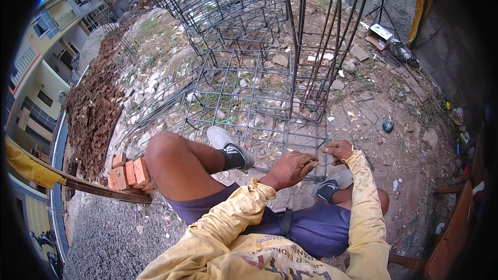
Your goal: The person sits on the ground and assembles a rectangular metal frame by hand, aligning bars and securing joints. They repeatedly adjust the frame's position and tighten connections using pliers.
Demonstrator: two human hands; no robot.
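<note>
In front of my knees lies a rebar mat [254, 111] of thin crossed steel bars, joined to upright steel bars [306, 46] tied with square rings. My left hand [291, 169] is over the mat's near edge, its fingers bent and pressed together. Just to its right, my right hand [339, 150] is curled with thumb and fingers pinched, beside the near right corner of the mat. A small gap separates the two hands. Whatever they hold, if anything, is too small or hidden to make out.
Stacked rebar cages [223, 5] stand farther back. Red bricks [129, 173] are piled by my left knee, beside grey gravel [114, 233]. A wooden plank [104, 189] juts in from the left. An open box [378, 35] sits near the wall; brown wooden furniture [451, 231] is at right.
</note>
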